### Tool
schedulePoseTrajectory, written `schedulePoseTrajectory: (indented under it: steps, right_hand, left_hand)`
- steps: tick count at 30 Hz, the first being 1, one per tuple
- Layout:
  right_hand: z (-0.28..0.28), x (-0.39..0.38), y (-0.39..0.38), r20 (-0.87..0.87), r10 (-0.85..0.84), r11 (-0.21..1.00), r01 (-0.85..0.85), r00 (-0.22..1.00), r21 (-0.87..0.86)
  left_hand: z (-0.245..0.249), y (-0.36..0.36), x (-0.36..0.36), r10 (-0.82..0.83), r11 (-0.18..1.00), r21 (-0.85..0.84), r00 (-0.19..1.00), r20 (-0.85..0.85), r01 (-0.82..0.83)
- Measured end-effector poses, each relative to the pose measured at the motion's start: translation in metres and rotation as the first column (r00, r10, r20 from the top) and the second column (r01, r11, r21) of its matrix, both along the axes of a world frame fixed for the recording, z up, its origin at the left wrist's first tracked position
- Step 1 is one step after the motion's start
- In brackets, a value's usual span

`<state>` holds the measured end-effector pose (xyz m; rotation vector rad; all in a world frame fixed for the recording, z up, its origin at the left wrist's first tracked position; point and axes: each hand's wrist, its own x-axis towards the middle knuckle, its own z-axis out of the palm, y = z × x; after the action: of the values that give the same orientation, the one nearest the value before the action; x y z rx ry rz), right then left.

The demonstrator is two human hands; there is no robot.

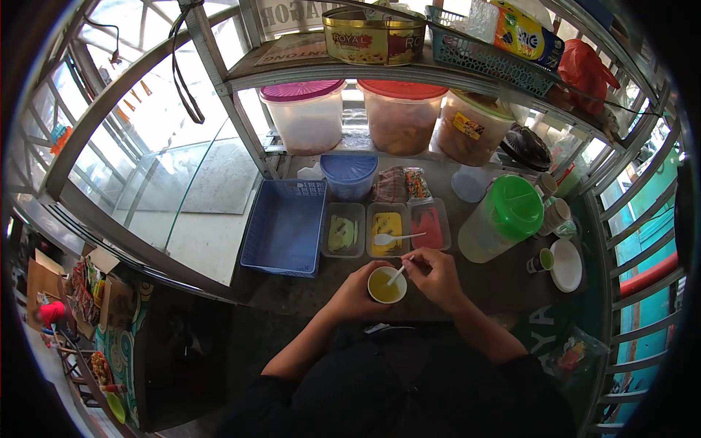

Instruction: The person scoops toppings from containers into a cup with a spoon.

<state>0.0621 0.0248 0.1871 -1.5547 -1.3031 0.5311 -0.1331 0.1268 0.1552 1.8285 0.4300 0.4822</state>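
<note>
My left hand (353,293) is wrapped round a white paper cup (385,298) that holds a yellowish liquid. Between the fingers of my right hand (436,277) is the handle of a white spoon (396,275), its lower end dipping into the cup. Just beyond the cup stand three clear tubs: one with pale green contents (342,232), one with yellow contents (385,221), one with red contents (429,225). Across the yellow tub lies another white spoon (385,239). What the dipped end of my spoon carries is hidden in the liquid.
A blue basket (283,226) stands at left, a green-lidded pitcher (498,219) at right. Near the pitcher are stacked cups (553,215), a lying cup (540,260) and white plates (566,266). Large lidded containers (400,120) line the back, under a shelf (292,67) with a tin (374,38).
</note>
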Motion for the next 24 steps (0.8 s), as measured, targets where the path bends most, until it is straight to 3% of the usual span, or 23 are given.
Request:
schedulePoseTrajectory:
  steps: [3, 6, 12, 15, 18, 19, 21, 24]
  right_hand:
    - [-0.002, -0.002, -0.008, -0.207, -0.061, 0.994, 0.039, 0.977, -0.107]
    - [-0.013, -0.004, -0.013, -0.357, -0.094, 0.993, 0.064, 0.929, -0.094]
    - [-0.035, -0.014, -0.017, -0.551, -0.107, 0.994, 0.106, 0.828, -0.034]
    - [-0.030, -0.014, -0.017, -0.495, -0.096, 0.993, 0.117, 0.864, 0.011]
    - [-0.020, -0.005, -0.018, -0.155, -0.085, 0.978, 0.112, 0.984, 0.174]
    - [-0.012, -0.001, -0.018, 0.047, -0.050, 0.970, 0.038, 0.998, 0.239]
    - [0.007, 0.005, -0.018, 0.441, -0.016, 0.939, -0.138, 0.897, 0.315]
    - [0.012, -0.003, -0.014, 0.507, 0.159, 0.911, -0.323, 0.847, 0.256]
  left_hand:
    - [0.000, 0.001, 0.001, 0.053, 0.999, 0.006, 0.998, 0.019, -0.053]
    - [0.002, 0.003, 0.002, 0.117, 0.992, 0.043, 0.992, 0.043, -0.119]
    - [-0.001, 0.006, 0.000, 0.152, 0.985, 0.072, 0.987, 0.056, -0.155]
    - [0.000, 0.006, 0.003, 0.133, 0.988, 0.076, 0.989, 0.060, -0.137]
    - [-0.001, 0.005, 0.006, 0.112, 0.988, 0.104, 0.993, 0.026, -0.114]
    - [-0.001, 0.005, 0.007, 0.106, 0.987, 0.117, 0.994, 0.009, -0.106]
    - [-0.002, 0.003, 0.009, 0.073, 0.990, 0.118, 0.997, -0.004, -0.072]
    - [0.000, 0.001, 0.012, 0.012, 0.994, 0.113, 0.999, -0.035, -0.008]
